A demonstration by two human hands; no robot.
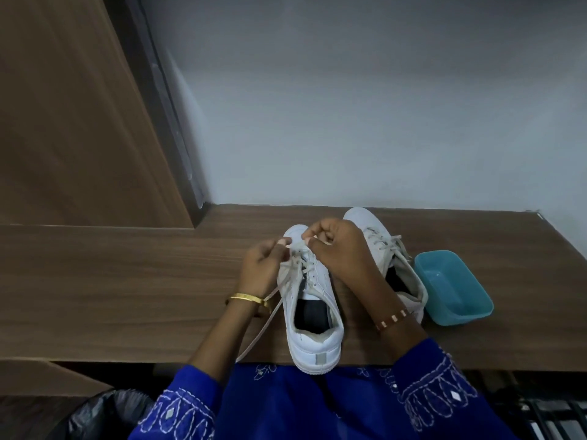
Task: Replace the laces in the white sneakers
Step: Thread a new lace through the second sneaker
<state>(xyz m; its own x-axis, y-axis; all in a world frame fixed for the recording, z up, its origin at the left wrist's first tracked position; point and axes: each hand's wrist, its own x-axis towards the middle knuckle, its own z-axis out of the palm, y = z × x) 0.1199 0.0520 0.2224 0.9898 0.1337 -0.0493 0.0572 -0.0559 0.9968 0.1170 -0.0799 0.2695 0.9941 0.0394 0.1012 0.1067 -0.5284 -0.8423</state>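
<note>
Two white sneakers stand on a wooden table, toes pointing away from me. The near sneaker (313, 315) has its heel at the table's front edge, and its pale lace (287, 274) is partly threaded, with a loose end trailing left toward the edge. My left hand (263, 268) pinches the lace beside the toe end of the eyelets. My right hand (338, 249) pinches the lace at the same spot from the right. Behind my right wrist is the far sneaker (386, 246), laced, and partly hidden.
A teal plastic tub (452, 287) sits right of the far sneaker. The table (143, 281) meets a pale wall at the back and a brown panel (70, 106) at the left. A black-lined bin (108, 414) stands below the front edge at the left.
</note>
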